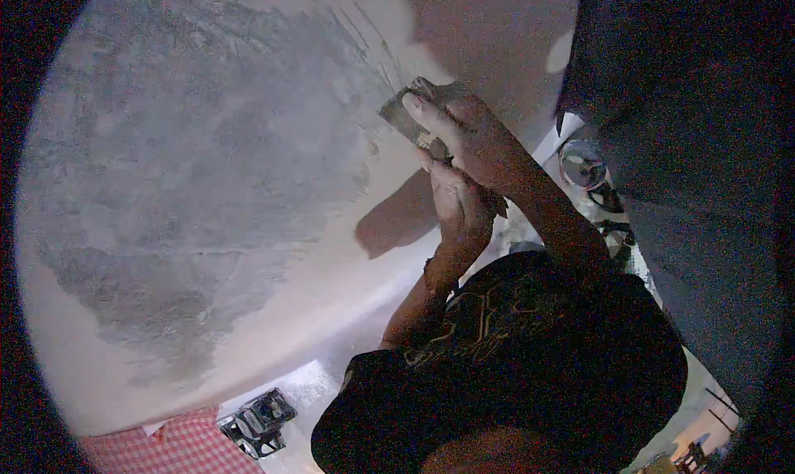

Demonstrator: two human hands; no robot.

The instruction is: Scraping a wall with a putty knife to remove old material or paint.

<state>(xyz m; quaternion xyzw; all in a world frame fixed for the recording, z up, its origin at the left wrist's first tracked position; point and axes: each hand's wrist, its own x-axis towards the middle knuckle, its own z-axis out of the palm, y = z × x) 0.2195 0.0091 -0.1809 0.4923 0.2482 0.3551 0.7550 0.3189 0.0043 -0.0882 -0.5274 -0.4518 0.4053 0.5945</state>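
In front of me is a pale wall (364, 275) with a broad grey, rough-textured patch of plaster or filler (207, 143) across it. My right hand (468, 130) is closed on a flat, dark, rectangular scraper-like tool (402, 120), thumb pressed along its face. The tool is tilted, one corner close to the patch's right edge; contact with the wall cannot be made out. Just below, my left hand (458, 199) is raised against the right, its fingers bent near the tool's lower end. A dark angular edge shows beside the left wrist; what it belongs to is hidden.
Dark fabric or a dark surface (704, 168) fills the right side. Beside it stands a clear round container (584, 166). Low at the left lie a red-and-white checked cloth (170, 442) and a black-and-grey device (258, 420). Shadows of my arms fall on the wall.
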